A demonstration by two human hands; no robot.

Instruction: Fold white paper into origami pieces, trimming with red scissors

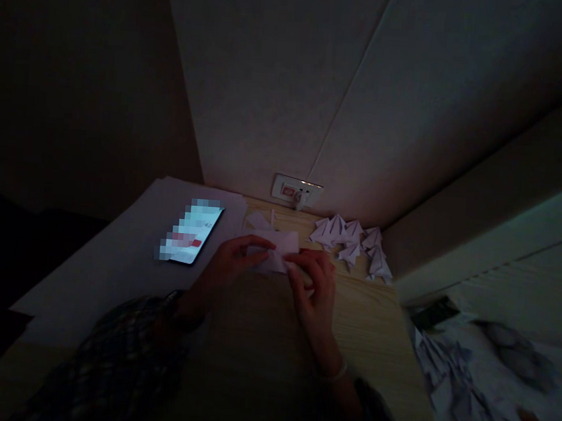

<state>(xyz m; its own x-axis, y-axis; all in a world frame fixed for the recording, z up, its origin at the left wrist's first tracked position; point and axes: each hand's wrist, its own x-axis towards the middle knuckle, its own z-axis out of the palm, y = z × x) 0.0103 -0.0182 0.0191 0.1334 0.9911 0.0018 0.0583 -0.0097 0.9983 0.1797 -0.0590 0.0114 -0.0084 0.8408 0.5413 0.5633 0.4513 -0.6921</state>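
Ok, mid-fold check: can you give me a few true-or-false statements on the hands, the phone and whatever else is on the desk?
1. The left hand and the right hand both hold the white paper in their fingers. True.
2. The phone lies to the right of the hands. False: it lies to their left, on large white sheets.
3. The phone's screen is dark. False: it is lit.
4. A pile of folded paper pieces sits at the back of the desk, right of the hands. True.
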